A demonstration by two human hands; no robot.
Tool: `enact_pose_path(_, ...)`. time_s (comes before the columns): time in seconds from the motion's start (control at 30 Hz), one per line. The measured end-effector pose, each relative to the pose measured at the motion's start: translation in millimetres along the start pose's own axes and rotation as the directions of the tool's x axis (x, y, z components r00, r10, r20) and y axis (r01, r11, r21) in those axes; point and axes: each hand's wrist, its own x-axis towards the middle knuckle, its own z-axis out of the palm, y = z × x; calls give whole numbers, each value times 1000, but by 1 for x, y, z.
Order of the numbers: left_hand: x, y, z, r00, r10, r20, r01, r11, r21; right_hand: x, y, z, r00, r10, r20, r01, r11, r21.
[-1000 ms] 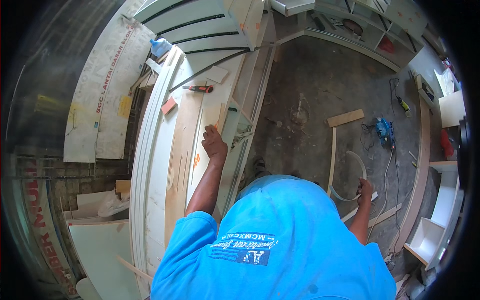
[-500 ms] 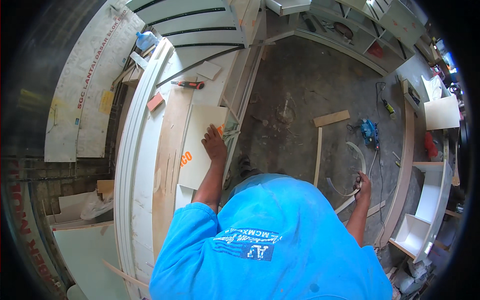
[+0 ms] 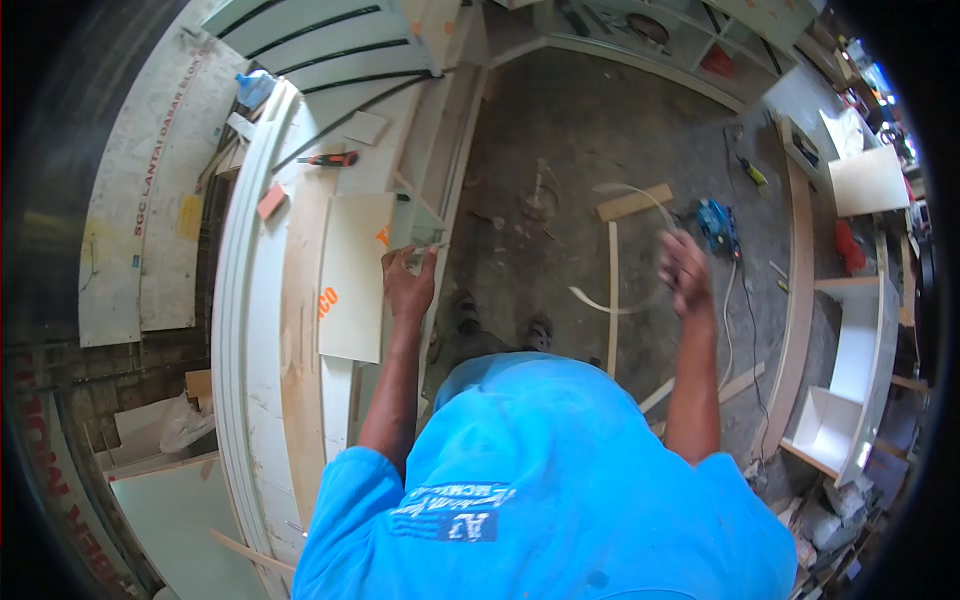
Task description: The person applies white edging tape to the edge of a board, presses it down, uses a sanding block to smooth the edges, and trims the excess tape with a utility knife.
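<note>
My left hand (image 3: 408,285) is at the right edge of a white board (image 3: 352,270) with orange print, its fingers bent over that edge and its thumb apart. The board lies lengthwise on the bench, beside a bare wooden plank (image 3: 303,290). Just beyond my fingertips is a small pale greenish thing (image 3: 428,235) that I cannot make out. Over the floor, my right hand (image 3: 686,275) is closed on a thin, pale, flexible strip (image 3: 640,192) that looks like edge banding. It bends in a wide loop to the left; motion blurs the hand and part of the strip.
On the bench lie a red-and-black cutter knife (image 3: 335,159), a reddish block (image 3: 271,202) and a small white offcut (image 3: 366,127). A blue power tool (image 3: 717,228) with a cord, wood strips (image 3: 613,300) and a yellow-green tool (image 3: 752,172) lie on the floor. White cabinet parts (image 3: 855,360) stand at right.
My left hand has shifted from the top of the board to its right edge. My right hand has risen away from the lower right, bringing the curved strip along. The view has shifted too.
</note>
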Motion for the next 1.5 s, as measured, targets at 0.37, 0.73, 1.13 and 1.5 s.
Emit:
enact_pose_path(0.37, -124, 73, -38, 844, 221, 489, -60, 945, -322, 5, 39, 169, 895, 41, 444, -124, 980, 158)
enact_pose_path(0.73, -201, -80, -100, 985, 85, 149, -93, 995, 48, 4, 104, 230, 947, 151, 283, -144, 988, -47)
enact_pose_path(1.13, -223, -166, -114, 999, 3, -40, 3, 989, 147, 42, 138, 312, 839, 331, 431, -208, 928, -308)
enact_pose_path(1.5, -162, -151, -68, 992, -104, -68, 121, 940, 318, 170, 192, 384, 844, 417, 336, -295, 886, -358)
